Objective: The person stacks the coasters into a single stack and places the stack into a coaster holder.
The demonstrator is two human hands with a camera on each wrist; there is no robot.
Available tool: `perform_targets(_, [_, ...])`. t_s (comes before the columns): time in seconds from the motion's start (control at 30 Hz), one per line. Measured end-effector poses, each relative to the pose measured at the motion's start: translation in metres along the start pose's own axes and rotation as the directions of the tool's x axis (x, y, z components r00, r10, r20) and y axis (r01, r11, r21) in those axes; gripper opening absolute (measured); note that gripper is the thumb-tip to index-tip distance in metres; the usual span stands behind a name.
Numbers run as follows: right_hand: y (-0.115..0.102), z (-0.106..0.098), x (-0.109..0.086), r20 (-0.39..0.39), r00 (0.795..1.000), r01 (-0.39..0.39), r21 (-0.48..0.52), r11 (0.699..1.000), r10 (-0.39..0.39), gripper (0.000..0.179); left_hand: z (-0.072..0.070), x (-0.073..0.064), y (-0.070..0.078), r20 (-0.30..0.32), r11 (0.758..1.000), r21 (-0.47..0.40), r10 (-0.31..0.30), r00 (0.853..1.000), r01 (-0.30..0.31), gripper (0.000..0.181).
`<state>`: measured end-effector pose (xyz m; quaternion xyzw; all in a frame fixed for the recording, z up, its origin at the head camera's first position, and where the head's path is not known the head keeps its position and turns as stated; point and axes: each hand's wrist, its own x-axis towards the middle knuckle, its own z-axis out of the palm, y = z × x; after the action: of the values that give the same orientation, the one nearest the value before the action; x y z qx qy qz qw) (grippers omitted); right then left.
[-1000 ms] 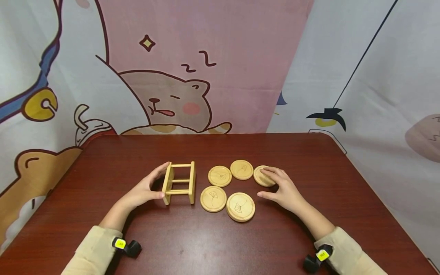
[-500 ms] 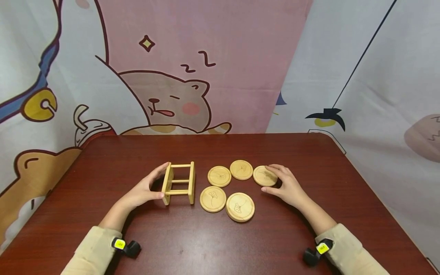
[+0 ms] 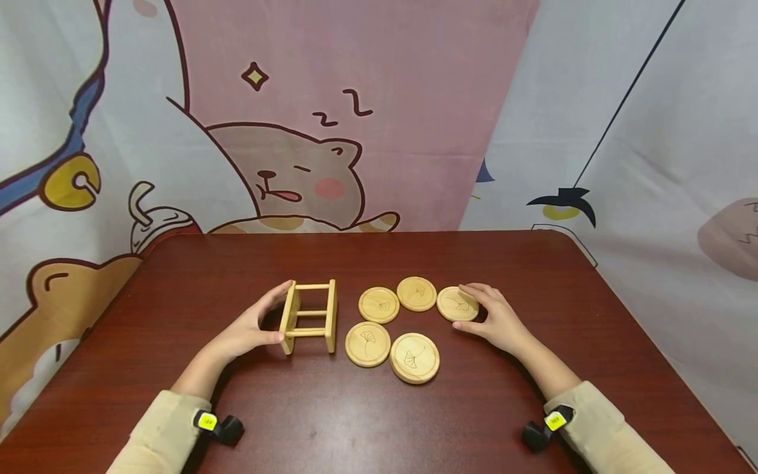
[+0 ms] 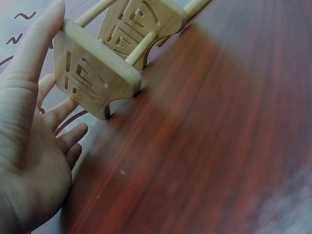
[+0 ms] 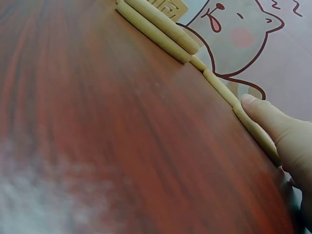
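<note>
A small wooden coaster rack, two slatted side panels joined by dowels, stands left of centre on the table. My left hand holds its left panel, thumb at the near edge and fingers at the far edge. In the left wrist view, cut-out slots show in that panel. To the right, several round wooden coasters with engraved ginkgo leaves lie flat. My right hand grips the rightmost coaster, thumb near its front rim and fingers at its back rim. The right wrist view shows the thumb beside that coaster's edge.
Two coasters seem stacked at the front of the group. Further coasters lie at the left front, left back and back. The dark red table ends at a cartoon-printed cloth.
My right hand has shifted slightly right; its fingers went from over the coaster's face to its rim, uncovering the engraving. My left hand and the rack have stayed put.
</note>
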<state>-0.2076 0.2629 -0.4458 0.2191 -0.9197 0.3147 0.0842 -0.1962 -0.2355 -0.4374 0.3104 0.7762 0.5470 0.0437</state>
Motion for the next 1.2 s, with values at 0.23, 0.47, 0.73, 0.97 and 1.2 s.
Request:
perform_targets(0.23, [0.0043,0.0010,0.0024,0.007,1.000,-0.007,0.000,1.000,0.007,0.081,0.0007,-0.0002,-0.0001,-0.002,1.000,0.000,-0.001,1.000,0.001,0.094])
perform_targets(0.47, [0.0069,0.0025,0.0034,0.002,1.000,0.021,-0.029,0.999,-0.021,0.080,0.0016,-0.0002,-0.0006,-0.004,1.000,0.005,0.000,1.000,0.000,0.094])
perform_targets(0.73, [0.0075,0.0028,0.0023,-0.002,0.999,0.048,-0.082,0.995,-0.048,0.076,0.0013,0.0005,0.0008,0.000,1.000,-0.006,-0.027,1.000,0.027,0.094])
perform_targets(0.97, [0.0066,0.0033,0.0039,-0.001,0.998,0.062,-0.099,0.993,-0.063,0.074,-0.0002,-0.0001,-0.0008,-0.005,1.000,-0.006,-0.017,1.000,0.017,0.094])
perform_targets(1.2, [0.0057,0.0028,0.0035,-0.006,0.998,0.064,-0.088,0.994,-0.065,0.074,-0.0001,0.0001,0.0010,-0.004,0.999,-0.002,-0.041,0.999,0.041,0.095])
